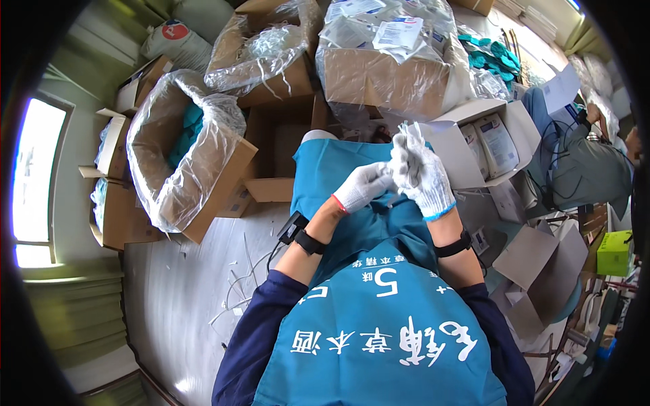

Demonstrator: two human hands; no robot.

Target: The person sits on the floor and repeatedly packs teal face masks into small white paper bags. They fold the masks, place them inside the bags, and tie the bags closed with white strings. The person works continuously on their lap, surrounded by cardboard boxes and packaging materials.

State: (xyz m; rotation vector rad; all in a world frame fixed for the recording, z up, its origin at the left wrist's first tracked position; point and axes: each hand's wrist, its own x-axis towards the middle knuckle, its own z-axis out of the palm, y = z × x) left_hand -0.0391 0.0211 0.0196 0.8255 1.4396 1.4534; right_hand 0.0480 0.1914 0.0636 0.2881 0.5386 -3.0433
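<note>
left hand (364,187): gloved, raised above the lap; its fingertips are brought against the palm side of the right hand; whether anything is pinched between them cannot be made out.

right hand (421,174): gloved, pointed upward; its fingers are partly bent and overlapped by the left fingertips; whether anything is gripped cannot be made out.

white gloves (437,189): worn on both hands, with a red edge at the left wrist and a blue edge at the right; the finger ends of the right one are blurred.

wrist straps (312,243): black, fastened on both forearms, below the hands; a small black device (293,228) is carried at the left one.

apron (352,271): teal with white print, spread beneath the hands.

packet carton (462,162): placed just right of the hands; white packets (500,143) are held inside.

lined carton (386,80): placed beyond the hands; white and clear packages (401,35) are heaped in it.

brown carton (276,135): standing with its flaps spread, left of and beyond the hands.

plastic-lined carton (215,193): placed farther left of the hands; teal items (187,137) are seen within.

floor strips (233,296): pale, scattered left of and below the hands.

co-worker's sleeve (588,179): grey, seen well to the right of the hands.

green box (614,253): placed far right of the hands, lower down.
</note>
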